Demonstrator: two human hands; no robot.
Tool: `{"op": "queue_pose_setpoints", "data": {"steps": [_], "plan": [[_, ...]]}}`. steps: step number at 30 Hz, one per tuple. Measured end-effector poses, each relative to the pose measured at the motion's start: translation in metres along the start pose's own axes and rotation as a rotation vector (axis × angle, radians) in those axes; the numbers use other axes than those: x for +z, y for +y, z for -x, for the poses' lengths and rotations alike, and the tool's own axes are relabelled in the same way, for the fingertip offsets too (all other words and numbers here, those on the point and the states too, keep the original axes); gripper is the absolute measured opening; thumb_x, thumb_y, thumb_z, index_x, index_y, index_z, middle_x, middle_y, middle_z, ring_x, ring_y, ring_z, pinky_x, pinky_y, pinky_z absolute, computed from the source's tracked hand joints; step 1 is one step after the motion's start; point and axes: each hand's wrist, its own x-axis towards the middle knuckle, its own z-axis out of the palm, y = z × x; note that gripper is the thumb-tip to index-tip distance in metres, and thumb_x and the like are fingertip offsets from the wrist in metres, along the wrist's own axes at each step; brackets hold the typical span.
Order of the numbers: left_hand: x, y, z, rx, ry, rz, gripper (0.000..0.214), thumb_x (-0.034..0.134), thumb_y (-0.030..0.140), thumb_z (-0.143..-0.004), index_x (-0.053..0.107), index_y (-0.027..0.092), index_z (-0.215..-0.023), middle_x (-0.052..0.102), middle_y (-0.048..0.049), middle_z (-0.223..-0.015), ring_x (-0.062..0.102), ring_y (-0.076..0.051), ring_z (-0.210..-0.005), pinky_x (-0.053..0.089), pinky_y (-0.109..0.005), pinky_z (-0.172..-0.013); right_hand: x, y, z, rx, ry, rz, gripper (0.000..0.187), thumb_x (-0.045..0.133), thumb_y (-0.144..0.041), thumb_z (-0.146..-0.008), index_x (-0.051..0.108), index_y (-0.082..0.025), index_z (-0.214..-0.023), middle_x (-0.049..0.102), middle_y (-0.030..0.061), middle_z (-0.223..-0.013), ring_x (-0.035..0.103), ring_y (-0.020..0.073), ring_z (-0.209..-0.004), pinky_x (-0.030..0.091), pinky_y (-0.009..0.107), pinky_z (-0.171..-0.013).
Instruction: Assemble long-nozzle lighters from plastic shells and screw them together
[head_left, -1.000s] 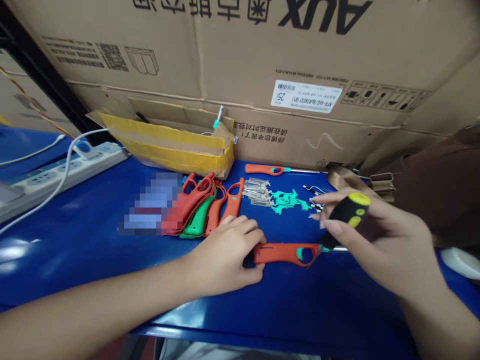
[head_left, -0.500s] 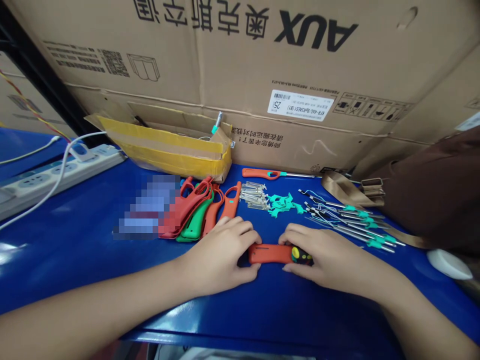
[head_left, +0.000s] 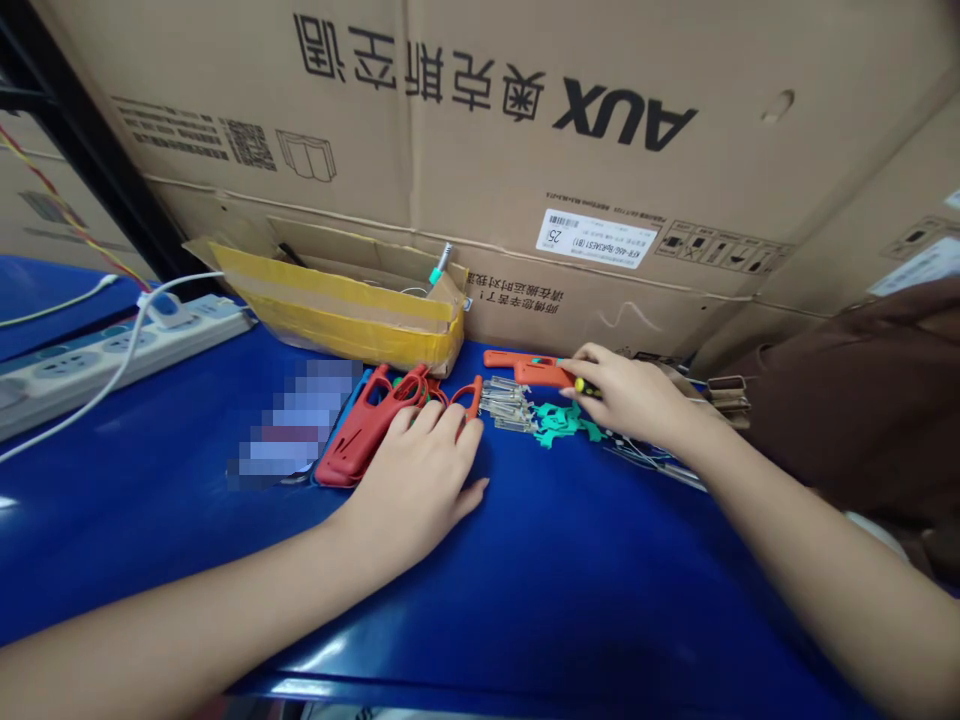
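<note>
Head view: right hand (head_left: 626, 395) pinches orange lighter (head_left: 540, 374), best kept level; left hand's (head_left: 416, 475) fingers slightly spread over handles (head_left: 358, 432), grip unclear.

Blue table (head_left: 562, 580): left hand (head_left: 416, 465), over red handles (head_left: 356, 437); right hand (head_left: 626, 392), holding a yellow-and-black screwdriver (head_left: 586, 386) and touching an orange lighter (head_left: 538, 374); green plastic pieces (head_left: 561, 424); yellow-taped box (head_left: 337, 315); white power strip (head_left: 112, 355); printed carton (head_left: 480, 150) standing behind.

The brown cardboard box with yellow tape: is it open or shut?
Open: the box has its inside showing, and a silver metal tube with a teal collar sticks up at one end.
</note>
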Motion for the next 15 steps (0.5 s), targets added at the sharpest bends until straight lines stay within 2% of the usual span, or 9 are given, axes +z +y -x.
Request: {"op": "queue_pose_setpoints", "data": {"steps": [4,7,11,15], "plan": [[0.001,-0.002,-0.001,-0.04,-0.017,-0.06,0.037,0.067,0.037,-0.092,0.063,0.012,-0.119,0.065,-0.0152,-0.115,0.06,-0.035,-0.108,0.045,-0.048,-0.09,0.016,0.001,-0.046,0.02,0.017,-0.009,0.039,0.047,-0.037,-0.101,0.061,-0.024,-0.135,0.063,0.0105,-0.129,0.069,0.0244,-0.086,0.044,0.033,-0.063],[0.001,-0.003,-0.002,-0.042,-0.035,-0.049,0.037,0.065,0.036,-0.093,0.062,0.013,-0.122,0.064,-0.016,-0.119,0.061,-0.034,-0.109,0.045,-0.047,-0.092,0.026,-0.003,-0.067,0.003,0.014,-0.012,0.038,0.047,-0.036,-0.101,0.061,-0.025,-0.135,0.062,0.0108,-0.131,0.07,0.024,-0.086,0.045,0.034,-0.065],[0.0,-0.005,-0.002,-0.053,-0.027,-0.037,0.036,0.065,0.035,-0.093,0.062,0.013,-0.121,0.064,-0.0159,-0.117,0.062,-0.035,-0.107,0.045,-0.047,-0.091,0.032,-0.007,-0.081,-0.018,0.007,-0.031,0.038,0.047,-0.037,-0.103,0.061,-0.023,-0.135,0.061,0.0131,-0.132,0.07,0.024,-0.09,0.052,0.036,-0.072],[-0.002,-0.005,-0.001,-0.044,-0.022,-0.027,0.034,0.064,0.033,-0.093,0.062,0.013,-0.12,0.065,-0.016,-0.115,0.062,-0.035,-0.106,0.046,-0.047,-0.089,0.036,-0.007,-0.087,-0.033,-0.008,-0.083,0.035,0.058,-0.039,-0.101,0.061,-0.02,-0.13,0.063,0.0106,-0.129,0.067,0.0225,-0.102,0.058,0.042,-0.086]]}}
